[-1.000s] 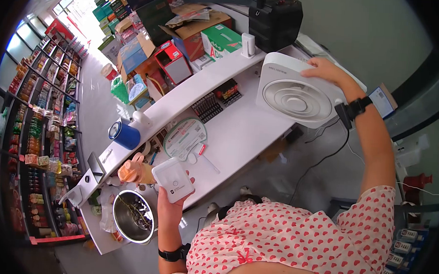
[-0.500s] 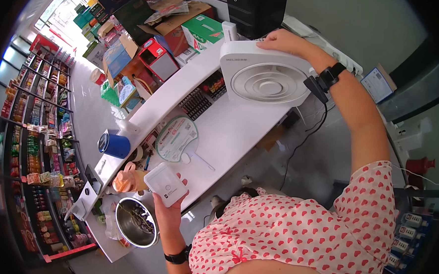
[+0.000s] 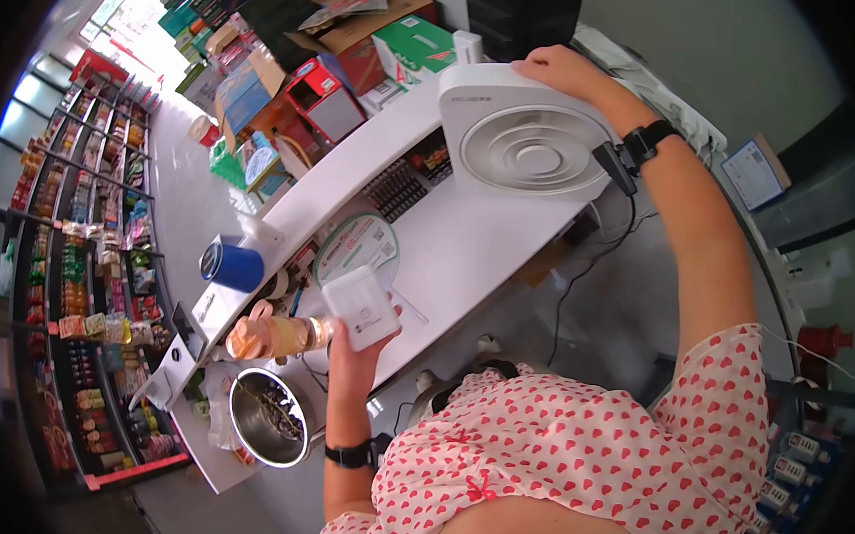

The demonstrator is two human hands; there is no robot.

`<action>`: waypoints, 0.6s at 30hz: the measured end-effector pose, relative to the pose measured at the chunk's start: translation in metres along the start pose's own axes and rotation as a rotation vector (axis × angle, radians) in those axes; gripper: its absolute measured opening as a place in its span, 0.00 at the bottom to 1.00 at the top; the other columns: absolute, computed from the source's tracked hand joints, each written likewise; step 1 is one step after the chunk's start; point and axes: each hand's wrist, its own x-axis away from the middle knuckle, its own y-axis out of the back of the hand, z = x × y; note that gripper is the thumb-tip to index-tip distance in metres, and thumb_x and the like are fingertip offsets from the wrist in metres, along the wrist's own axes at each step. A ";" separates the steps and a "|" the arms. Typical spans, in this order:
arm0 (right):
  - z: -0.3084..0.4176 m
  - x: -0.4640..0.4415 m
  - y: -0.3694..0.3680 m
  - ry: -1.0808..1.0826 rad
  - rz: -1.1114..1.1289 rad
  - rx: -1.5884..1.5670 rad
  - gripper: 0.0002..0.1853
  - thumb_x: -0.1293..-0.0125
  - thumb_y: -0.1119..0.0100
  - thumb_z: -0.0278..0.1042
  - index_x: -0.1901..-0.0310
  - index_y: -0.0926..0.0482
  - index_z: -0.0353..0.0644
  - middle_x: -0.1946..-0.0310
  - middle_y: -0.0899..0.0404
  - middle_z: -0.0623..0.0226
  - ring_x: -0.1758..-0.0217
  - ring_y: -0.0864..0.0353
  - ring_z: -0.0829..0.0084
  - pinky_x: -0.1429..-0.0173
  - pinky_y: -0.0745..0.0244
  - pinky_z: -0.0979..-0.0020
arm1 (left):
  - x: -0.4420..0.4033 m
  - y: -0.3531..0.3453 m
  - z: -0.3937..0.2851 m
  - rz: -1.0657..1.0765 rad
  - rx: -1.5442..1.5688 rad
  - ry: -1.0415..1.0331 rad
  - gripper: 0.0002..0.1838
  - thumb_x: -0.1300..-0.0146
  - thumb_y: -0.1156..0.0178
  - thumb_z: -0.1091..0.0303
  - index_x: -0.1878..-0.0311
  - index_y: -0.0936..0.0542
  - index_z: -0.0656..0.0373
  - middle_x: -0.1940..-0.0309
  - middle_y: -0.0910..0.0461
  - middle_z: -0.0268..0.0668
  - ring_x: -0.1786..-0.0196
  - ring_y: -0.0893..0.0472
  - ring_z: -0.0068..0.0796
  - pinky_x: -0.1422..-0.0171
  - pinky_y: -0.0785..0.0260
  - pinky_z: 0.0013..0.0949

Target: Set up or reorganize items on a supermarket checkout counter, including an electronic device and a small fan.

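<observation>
Compared with one second ago, the white square box fan with rounded corners (image 3: 538, 160) has moved along the white table (image 3: 467, 255) toward its raised ledge, now reaching the right end of the black rack of small items (image 3: 395, 196). Since the half-second-earlier frame, the flat, white, rounded-square plastic device (image 3: 358, 307) has shifted away from the clear bottle with an orange lid (image 3: 274, 337), so more of the bottle's body shows. The device now covers the lower edge of the round, green-rimmed hand fan (image 3: 351, 248), whose white handle sticks out beyond it.

The left hand (image 3: 357, 355) grasps the device above the table, its fingers wrapped around the right edge. The device's face, turned up toward the camera, bears a small circle and a tiny dark mark.

The right hand (image 3: 562, 69) lies over the box fan's top edge; whether its fingers clench it, I cannot tell. The box fan stands upright on the table, its round grille of concentric rings facing the person, with faint lettering at the upper left. The silver metal pot (image 3: 248, 432) is near the bottle.
</observation>
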 end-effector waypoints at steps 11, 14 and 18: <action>0.003 0.018 0.000 0.229 -0.167 0.240 0.18 0.31 0.50 0.45 0.54 0.21 0.39 0.57 0.21 0.58 0.51 0.23 0.59 0.47 0.31 0.61 | -0.023 -0.014 0.016 0.054 0.147 0.014 0.36 0.28 0.63 0.39 0.29 0.43 0.59 0.37 0.31 0.50 0.38 0.27 0.49 0.39 0.29 0.43; 0.032 0.039 -0.002 0.380 -0.445 0.341 0.14 0.32 0.48 0.39 0.53 0.21 0.40 0.56 0.21 0.58 0.51 0.24 0.58 0.47 0.31 0.60 | -0.026 -0.014 0.013 0.069 0.156 0.027 0.35 0.27 0.64 0.40 0.29 0.43 0.59 0.37 0.31 0.50 0.38 0.26 0.49 0.39 0.28 0.44; 0.072 0.093 -0.053 0.230 -0.332 -0.085 0.10 0.34 0.44 0.32 0.53 0.21 0.39 0.57 0.22 0.62 0.54 0.22 0.63 0.50 0.29 0.67 | -0.039 -0.014 0.009 0.110 0.207 0.040 0.34 0.27 0.66 0.41 0.29 0.43 0.58 0.37 0.31 0.50 0.37 0.27 0.47 0.38 0.29 0.44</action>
